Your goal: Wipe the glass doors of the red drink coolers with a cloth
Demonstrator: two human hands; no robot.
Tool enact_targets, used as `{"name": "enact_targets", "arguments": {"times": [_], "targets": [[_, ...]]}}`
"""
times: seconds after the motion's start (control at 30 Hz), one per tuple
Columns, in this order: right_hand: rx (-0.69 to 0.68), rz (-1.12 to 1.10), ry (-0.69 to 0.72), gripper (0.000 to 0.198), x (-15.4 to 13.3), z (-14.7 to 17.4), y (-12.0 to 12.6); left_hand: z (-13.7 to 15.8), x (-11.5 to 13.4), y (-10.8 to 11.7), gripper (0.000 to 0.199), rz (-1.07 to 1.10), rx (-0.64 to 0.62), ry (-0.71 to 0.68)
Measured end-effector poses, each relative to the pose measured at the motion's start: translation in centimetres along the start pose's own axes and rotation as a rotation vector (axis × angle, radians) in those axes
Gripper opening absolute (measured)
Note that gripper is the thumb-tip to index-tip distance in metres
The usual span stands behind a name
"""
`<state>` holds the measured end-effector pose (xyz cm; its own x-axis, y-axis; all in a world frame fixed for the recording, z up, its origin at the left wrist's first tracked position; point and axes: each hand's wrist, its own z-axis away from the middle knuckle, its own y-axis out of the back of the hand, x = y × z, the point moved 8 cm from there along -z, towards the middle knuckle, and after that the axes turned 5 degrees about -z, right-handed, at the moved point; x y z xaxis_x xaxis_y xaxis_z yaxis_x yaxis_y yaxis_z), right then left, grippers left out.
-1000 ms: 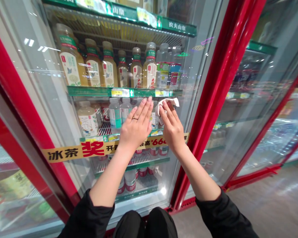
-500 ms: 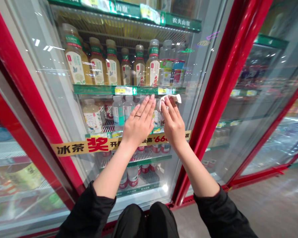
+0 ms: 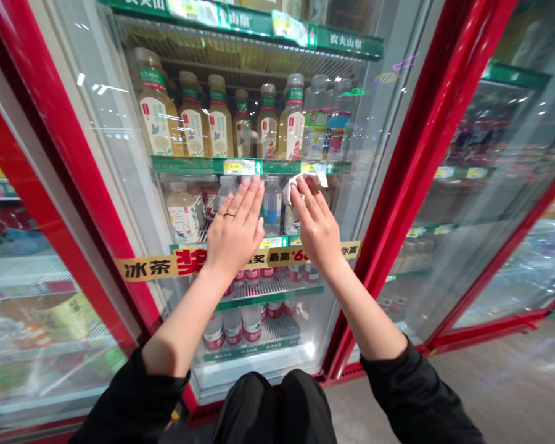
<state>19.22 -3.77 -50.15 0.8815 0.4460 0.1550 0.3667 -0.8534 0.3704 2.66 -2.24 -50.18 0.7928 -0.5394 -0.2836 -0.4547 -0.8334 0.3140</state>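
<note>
Left hand [image 3: 235, 233] and right hand [image 3: 318, 225] at a glass door [image 3: 367, 139], white cloth [image 3: 322, 178] under the right fingers

At the far left is a neighbouring cooler [image 3: 32, 271] with packages on its shelves, then a slanting red frame [image 3: 74, 166]. To its right, a yellow strip [image 3: 277, 256] with black and red lettering runs across the door, passing behind the left arm and the right wrist. Bottles [image 3: 219, 126] with green-and-red necks line a shelf behind the glass, farther than the hands.

The left hand lies flat before the glass, its fingers straight and nearly together, a ring [image 3: 230, 214] on one; it holds nothing visible. Near and between the arms are dark-clad knees [image 3: 271, 407].

The right hand is just beside it, fingers slightly spread and laid over the cloth, which shows around the fingertips. Its thumb is hidden, so whether it pinches the cloth cannot be told. A red post [image 3: 420, 172] rises farther right, with grey floor [image 3: 499, 382] at the near right.
</note>
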Motion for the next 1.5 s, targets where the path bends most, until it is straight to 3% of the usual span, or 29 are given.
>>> {"name": "enact_targets", "arguments": {"times": [0.23, 0.5, 0.73, 0.9, 1.03, 1.17, 1.3, 1.5], "targets": [[0.092, 0.025, -0.135, 0.084, 1.3, 2.0, 0.0, 0.3, -0.8, -0.8, 0.088, 0.009, -0.01, -0.011], [0.004, 0.059, -0.048, 0.08, 0.3, -0.3, -0.3, 0.3, -0.7, -1.0, 0.089, 0.053, -0.015, 0.019], [0.181, 0.058, -0.109, 0.085, -0.3, 2.2, -0.2, 0.4, -0.4, -0.7, 0.088, 0.004, 0.02, 0.01], [0.068, 0.038, -0.016, 0.083, -2.5, 0.8, -1.4, 0.4, -0.3, -0.5, 0.087, -0.013, 0.032, 0.015], [0.06, 0.038, 0.007, 0.081, -1.5, -1.2, -0.6, 0.5, -0.4, -0.6, 0.088, 0.0, 0.025, 0.014], [0.098, 0.036, -0.096, 0.084, -0.8, 0.3, -0.6, 0.6, -0.5, -0.8, 0.09, 0.013, 0.005, 0.022], [0.1, 0.015, -0.071, 0.084, -2.4, 1.3, -1.5, 0.6, -0.4, -0.7, 0.088, -0.004, 0.028, 0.02], [0.031, -0.015, 0.014, 0.08, -2.4, -2.1, -1.0, 0.5, -0.3, -0.6, 0.087, -0.015, 0.029, 0.016]]}}
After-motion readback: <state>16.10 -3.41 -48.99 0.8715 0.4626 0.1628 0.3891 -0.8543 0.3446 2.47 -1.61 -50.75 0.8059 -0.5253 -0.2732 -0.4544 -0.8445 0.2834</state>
